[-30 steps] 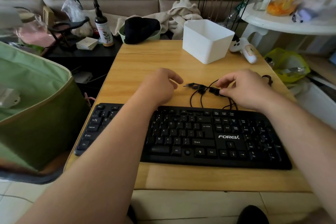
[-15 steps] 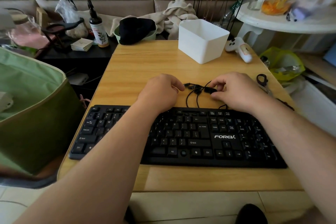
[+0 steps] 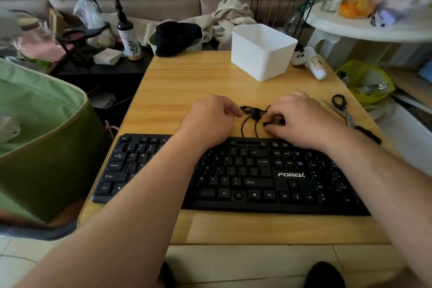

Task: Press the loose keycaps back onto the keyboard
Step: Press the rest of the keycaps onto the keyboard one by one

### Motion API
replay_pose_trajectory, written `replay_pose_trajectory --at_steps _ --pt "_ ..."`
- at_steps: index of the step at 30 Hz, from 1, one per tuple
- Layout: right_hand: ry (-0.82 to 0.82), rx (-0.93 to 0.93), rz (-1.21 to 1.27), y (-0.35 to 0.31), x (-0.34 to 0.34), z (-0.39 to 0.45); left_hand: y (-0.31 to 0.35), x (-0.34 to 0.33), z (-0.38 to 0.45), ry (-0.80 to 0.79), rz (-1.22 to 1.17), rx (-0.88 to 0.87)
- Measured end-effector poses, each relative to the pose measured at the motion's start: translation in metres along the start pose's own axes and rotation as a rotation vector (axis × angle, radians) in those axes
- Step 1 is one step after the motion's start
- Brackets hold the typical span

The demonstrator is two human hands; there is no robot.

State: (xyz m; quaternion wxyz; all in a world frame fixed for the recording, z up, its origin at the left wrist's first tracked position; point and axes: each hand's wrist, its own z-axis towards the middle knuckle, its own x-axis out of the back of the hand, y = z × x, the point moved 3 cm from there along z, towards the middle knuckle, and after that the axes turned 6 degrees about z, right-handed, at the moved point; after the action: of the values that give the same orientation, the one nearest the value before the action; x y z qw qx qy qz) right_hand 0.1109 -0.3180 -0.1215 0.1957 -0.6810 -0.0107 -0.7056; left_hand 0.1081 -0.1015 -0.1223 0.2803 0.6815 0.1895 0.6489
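Nearest, we note the black keyboard [image 3: 233, 170] lying flat at the front of the wooden table [image 3: 177, 82], its long axis running left to right, legends facing the wearer. Both forearms cross above it. Just beyond its far edge, we find the left hand [image 3: 210, 121] with fingers curled under, thumb tip at a small black cable connector [image 3: 245, 109]; whether it grips anything we cannot tell. Our right hand [image 3: 301, 119] pinches a small dark piece, apparently a loose keycap [image 3: 266, 124], beside the looped cable. Right of it, scissors [image 3: 343, 110] lie on the table. Farther back stand a white plastic bin [image 3: 261, 54] and a white controller [image 3: 308, 61].
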Motion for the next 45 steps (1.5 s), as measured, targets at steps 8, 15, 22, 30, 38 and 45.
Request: replay_pose_trajectory --at_steps 8,15,22,30,38,45 --pt "-0.072 0.041 0.088 0.004 0.003 0.0 0.006 -0.004 -0.008 0.01 0.048 -0.038" --pt "-0.052 0.012 0.162 0.003 0.0 0.0 0.005 0.001 -0.009 0.005 0.037 -0.006" --pt "-0.075 0.016 0.066 -0.008 -0.002 0.001 0.007 -0.001 -0.01 0.019 0.038 -0.022" --pt "0.009 -0.05 0.372 -0.011 0.019 -0.006 0.019 -0.001 -0.018 -0.028 -0.134 -0.151" --pt "-0.006 -0.041 0.805 -0.013 0.019 -0.013 0.022 -0.004 -0.024 -0.036 -0.41 -0.161" --pt "0.081 0.02 0.935 -0.014 0.025 -0.016 0.02 -0.001 -0.03 -0.073 -0.512 -0.156"
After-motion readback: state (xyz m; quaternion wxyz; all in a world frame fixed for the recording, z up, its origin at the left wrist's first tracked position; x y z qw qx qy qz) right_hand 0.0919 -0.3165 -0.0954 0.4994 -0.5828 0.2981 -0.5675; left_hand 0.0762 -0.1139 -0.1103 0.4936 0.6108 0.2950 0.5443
